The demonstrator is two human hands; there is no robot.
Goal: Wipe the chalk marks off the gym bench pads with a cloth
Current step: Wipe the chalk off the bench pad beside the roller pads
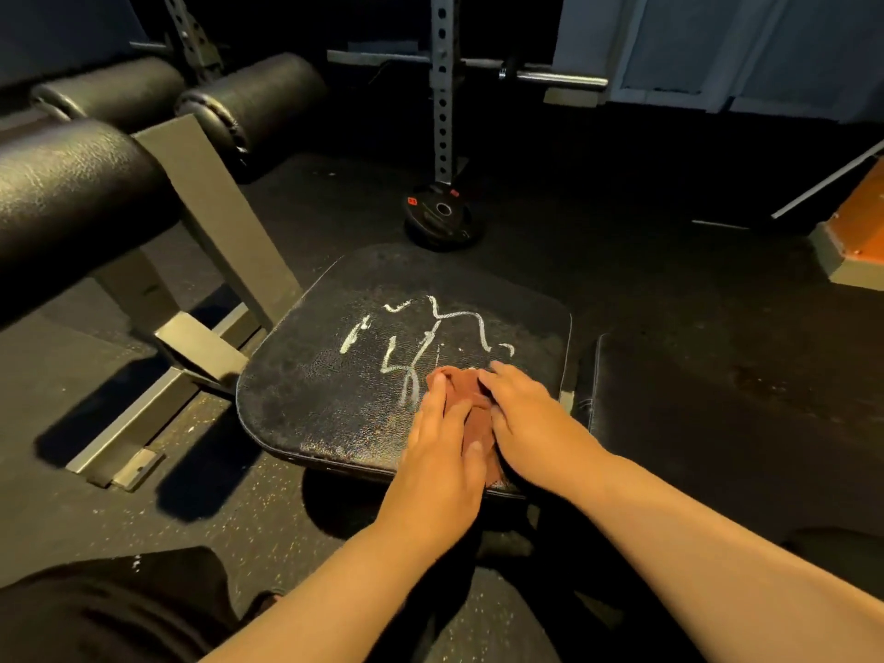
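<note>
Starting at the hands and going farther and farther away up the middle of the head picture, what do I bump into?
cloth → chalk marks → weight plate → rack post

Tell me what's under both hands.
A reddish-brown cloth, pressed by left hand and right hand onto the seat pad. Chalk marks reach its edge; any beneath are hidden.

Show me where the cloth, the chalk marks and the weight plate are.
cloth point(461, 389): head view, its bunched reddish middle.
chalk marks point(425, 342): head view, the central white stroke.
weight plate point(430, 221): head view, its top face beside the hole.
</note>
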